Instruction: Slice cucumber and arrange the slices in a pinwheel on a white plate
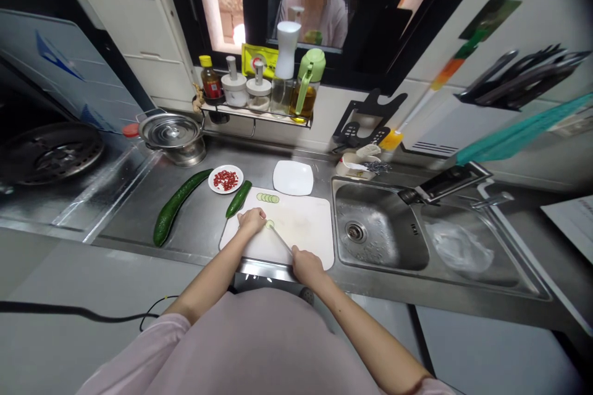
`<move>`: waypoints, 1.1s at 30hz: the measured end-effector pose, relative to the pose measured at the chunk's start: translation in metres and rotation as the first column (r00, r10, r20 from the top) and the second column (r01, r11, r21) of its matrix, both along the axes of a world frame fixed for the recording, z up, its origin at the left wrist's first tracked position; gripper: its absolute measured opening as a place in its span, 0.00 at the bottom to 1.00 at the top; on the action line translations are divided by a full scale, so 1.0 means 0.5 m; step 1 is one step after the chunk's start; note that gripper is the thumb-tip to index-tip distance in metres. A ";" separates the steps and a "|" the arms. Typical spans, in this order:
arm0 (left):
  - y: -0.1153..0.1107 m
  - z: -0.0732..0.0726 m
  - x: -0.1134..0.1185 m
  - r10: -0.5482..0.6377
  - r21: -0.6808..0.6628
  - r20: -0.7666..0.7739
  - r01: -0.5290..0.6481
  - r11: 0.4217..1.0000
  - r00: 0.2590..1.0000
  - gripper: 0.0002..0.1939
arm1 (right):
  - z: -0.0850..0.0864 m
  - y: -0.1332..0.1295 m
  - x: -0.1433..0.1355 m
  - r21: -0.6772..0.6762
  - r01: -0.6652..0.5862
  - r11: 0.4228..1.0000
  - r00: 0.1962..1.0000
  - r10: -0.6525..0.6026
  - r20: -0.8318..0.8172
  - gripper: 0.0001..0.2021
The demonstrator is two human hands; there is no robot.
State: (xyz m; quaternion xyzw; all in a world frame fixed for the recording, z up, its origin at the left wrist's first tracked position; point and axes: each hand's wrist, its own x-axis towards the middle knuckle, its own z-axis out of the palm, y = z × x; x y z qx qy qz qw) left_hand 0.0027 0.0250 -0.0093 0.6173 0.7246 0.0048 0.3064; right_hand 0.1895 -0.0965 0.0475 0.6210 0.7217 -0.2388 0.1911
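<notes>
While my right hand (308,267) is gripping the knife (281,239) closed-fisted, my left hand (251,222) is resting half-curled beside one slice (270,224); its hold I cannot tell. Several slices (267,198) are lying finished, far on the board (310,228); the short cucumber (239,199) and long cucumber (177,210) are lying apparently unsliced, left.

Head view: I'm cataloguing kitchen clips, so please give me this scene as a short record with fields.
Left hand: fingers curled beside a pale green slice; its grip is hidden
Right hand: holding the knife, blade tip at that slice
Row of slices: on the white cutting board, toward its far edge
Shorter cucumber: by the board's left edge
Longer cucumber: on the counter, farther left
Round plate: holding small red pieces
Sink: right of the board
</notes>
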 end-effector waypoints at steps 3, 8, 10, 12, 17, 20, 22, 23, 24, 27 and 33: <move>0.001 0.001 0.000 -0.003 -0.004 -0.007 0.003 1.000 1.000 0.09 | -0.001 -0.002 0.001 -0.006 0.001 1.000 1.000 -0.001 0.006 0.15; 0.001 0.008 0.000 -0.004 -0.014 -0.005 0.004 1.000 1.000 0.09 | 0.000 -0.010 0.008 -0.011 -0.003 1.000 1.000 0.003 0.019 0.16; 0.001 0.010 0.000 -0.005 -0.016 -0.004 0.004 1.000 1.000 0.09 | 0.003 -0.015 0.011 -0.014 -0.002 1.000 1.000 0.002 0.023 0.16; 0.001 0.011 0.000 -0.004 -0.018 -0.002 0.004 1.000 1.000 0.09 | 0.008 -0.018 0.015 -0.020 -0.001 1.000 1.000 0.002 0.021 0.16; 0.001 0.012 -0.001 -0.006 -0.014 0.005 0.006 1.000 1.000 0.09 | 0.022 -0.022 0.023 -0.057 0.002 0.998 1.000 -0.001 0.016 0.16; -0.001 0.014 0.000 -0.005 -0.012 0.006 0.005 1.000 1.000 0.08 | 0.024 -0.025 0.030 -0.059 -0.001 0.998 1.000 0.002 0.006 0.15; -0.002 0.017 0.001 -0.005 -0.010 0.005 0.005 1.000 1.000 0.08 | 0.023 -0.028 0.037 -0.062 -0.004 0.998 1.000 0.004 -0.001 0.14; -0.002 0.018 0.001 -0.005 -0.010 0.004 0.005 1.000 1.000 0.08 | 0.021 -0.029 0.042 -0.063 -0.006 0.998 1.000 0.005 -0.008 0.13; -0.002 0.019 0.001 -0.005 -0.010 0.003 0.005 1.000 1.000 0.08 | 0.019 -0.030 0.047 -0.060 -0.007 0.998 1.000 0.005 -0.017 0.12; -0.003 0.021 0.002 -0.008 -0.011 0.002 0.008 1.000 1.000 0.09 | 0.012 -0.030 0.063 -0.015 0.018 1.000 0.999 -0.019 -0.049 0.11; -0.023 0.024 0.006 -0.055 0.014 -0.003 0.055 0.998 0.998 0.10 | -0.001 0.010 0.082 0.085 0.190 0.978 0.981 -0.187 -0.045 0.15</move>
